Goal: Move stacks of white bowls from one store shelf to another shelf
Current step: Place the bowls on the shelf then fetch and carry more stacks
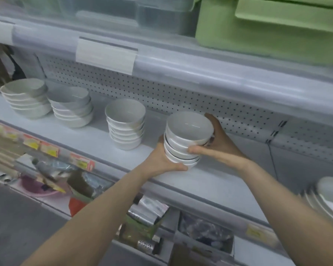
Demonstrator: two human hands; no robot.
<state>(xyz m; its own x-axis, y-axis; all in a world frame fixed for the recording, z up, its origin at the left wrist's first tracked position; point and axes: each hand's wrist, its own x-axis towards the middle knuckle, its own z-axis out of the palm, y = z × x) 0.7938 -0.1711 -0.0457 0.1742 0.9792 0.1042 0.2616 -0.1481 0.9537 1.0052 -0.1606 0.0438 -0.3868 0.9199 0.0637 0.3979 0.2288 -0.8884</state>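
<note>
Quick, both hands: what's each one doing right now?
Left hand: grips the bowl stack low on its left side.
Right hand: grips the same stack from the right.

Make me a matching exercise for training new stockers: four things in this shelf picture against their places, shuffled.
Things:
1. rightmost bowl stack
2. leftmost bowl stack
3. green bins
4. plates

Places:
A. on the upper shelf
B. at the picture's right edge
C. gripped between the left hand and right hand
D. standing untouched at the far left of the middle shelf

Pairs: 1-C, 2-D, 3-A, 4-B
</note>
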